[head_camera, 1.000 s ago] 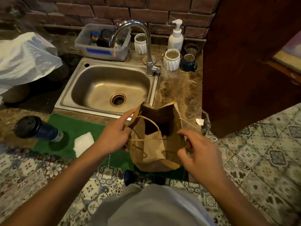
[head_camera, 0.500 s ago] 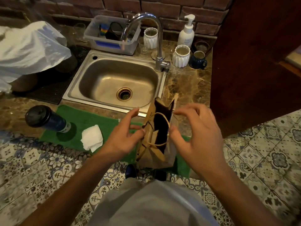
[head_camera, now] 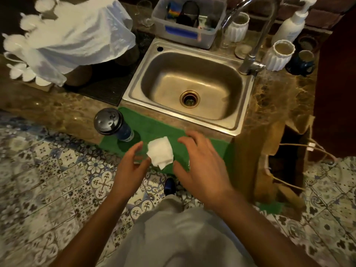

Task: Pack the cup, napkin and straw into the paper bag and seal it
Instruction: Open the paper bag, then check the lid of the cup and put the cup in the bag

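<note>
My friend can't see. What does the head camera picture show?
Two bare hands, left hand and right hand, reach for a folded white paper napkin on a green mat before a steel sink. A dark-lidded blue cup stands left; an open brown paper bag stands right.

A kitchen is showing here: a steel sink (head_camera: 190, 87) with a curved faucet (head_camera: 252, 33) is sitting in a marble counter (head_camera: 277, 97), mugs (head_camera: 280, 54) and a soap pump bottle (head_camera: 290, 24) lining the brick wall (head_camera: 325, 14).
</note>
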`<action>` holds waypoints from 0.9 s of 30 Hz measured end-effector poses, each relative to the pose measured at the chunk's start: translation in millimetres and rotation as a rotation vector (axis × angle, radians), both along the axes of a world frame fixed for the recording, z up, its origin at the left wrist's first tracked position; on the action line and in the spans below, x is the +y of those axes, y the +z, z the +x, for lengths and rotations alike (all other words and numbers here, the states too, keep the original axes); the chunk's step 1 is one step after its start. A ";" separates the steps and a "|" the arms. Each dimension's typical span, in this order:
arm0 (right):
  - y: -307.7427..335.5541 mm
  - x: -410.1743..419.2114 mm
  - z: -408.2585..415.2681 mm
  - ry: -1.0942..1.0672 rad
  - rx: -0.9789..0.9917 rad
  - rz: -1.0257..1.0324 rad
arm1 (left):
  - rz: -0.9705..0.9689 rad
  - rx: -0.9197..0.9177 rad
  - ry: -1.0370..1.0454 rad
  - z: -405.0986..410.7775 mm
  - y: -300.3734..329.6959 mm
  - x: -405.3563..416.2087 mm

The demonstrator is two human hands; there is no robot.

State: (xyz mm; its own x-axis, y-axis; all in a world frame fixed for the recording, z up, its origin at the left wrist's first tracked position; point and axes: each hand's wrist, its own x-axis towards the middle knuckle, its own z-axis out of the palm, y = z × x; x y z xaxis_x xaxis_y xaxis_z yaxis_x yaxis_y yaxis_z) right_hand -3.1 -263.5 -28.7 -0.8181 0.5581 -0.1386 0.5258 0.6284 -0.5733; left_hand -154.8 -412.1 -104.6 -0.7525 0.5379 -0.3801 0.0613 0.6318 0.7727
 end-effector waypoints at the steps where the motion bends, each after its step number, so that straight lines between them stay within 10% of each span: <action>1: -7.8 -5.2 -11.7 -0.001 -0.036 -0.016 | -0.017 -0.001 0.007 -12.4 -3.3 -7.8; 12: -53.8 -31.1 -131.4 0.021 -0.090 -0.174 | 0.124 -0.068 0.139 -116.7 -9.6 -61.7; 27: -88.0 -23.6 -210.2 0.059 0.014 -0.567 | 0.257 -0.315 -0.199 -196.9 -24.7 -40.6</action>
State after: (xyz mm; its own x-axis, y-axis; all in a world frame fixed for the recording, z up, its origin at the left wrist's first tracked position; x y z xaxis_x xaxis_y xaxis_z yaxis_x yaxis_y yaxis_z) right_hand -213.3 -287.0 -116.8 -0.8498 0.3525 -0.3918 0.4886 0.2481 -0.8365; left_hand -351.7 -452.7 -129.3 -0.4937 0.7674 -0.4092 -0.1007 0.4169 0.9034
